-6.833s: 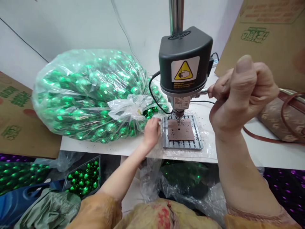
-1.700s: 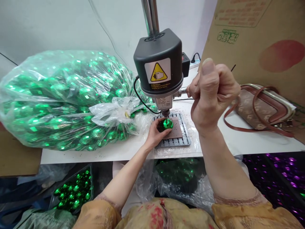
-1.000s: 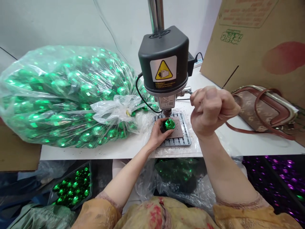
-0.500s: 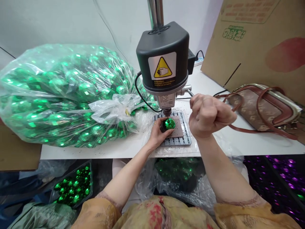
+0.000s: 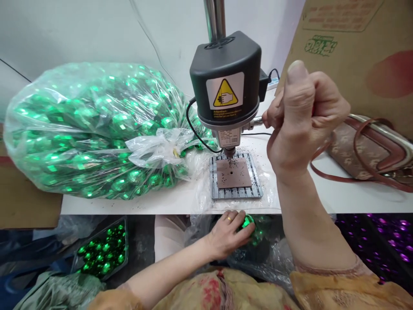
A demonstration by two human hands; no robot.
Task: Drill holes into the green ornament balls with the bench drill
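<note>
My left hand (image 5: 230, 234) is just below the table's front edge, its fingers round a shiny green faceted ball (image 5: 248, 221). Under it hangs a clear plastic bag (image 5: 267, 258) over my lap. My right hand (image 5: 303, 116), closed in a fist with the thumb up, grips the lever (image 5: 257, 122) of a small drill press (image 5: 226, 82); most of the lever is hidden by the fist. Below the drill chuck (image 5: 229, 151), a brown square pad (image 5: 234, 175) with a dark hole lies on the slotted metal base (image 5: 258, 189), with dark shavings scattered about.
A big tied bag of green balls (image 5: 97, 129) fills the table's left side. To the right are a handbag (image 5: 364, 150) and a tall cardboard box (image 5: 355, 51). A crate of green balls (image 5: 103, 249) stands low on the left, purple balls (image 5: 393, 237) low on the right.
My left hand has come from the pad toward me, down past the table edge, with a green ball. My right fist has risen with the lever. The pad is now bare of any ball.
</note>
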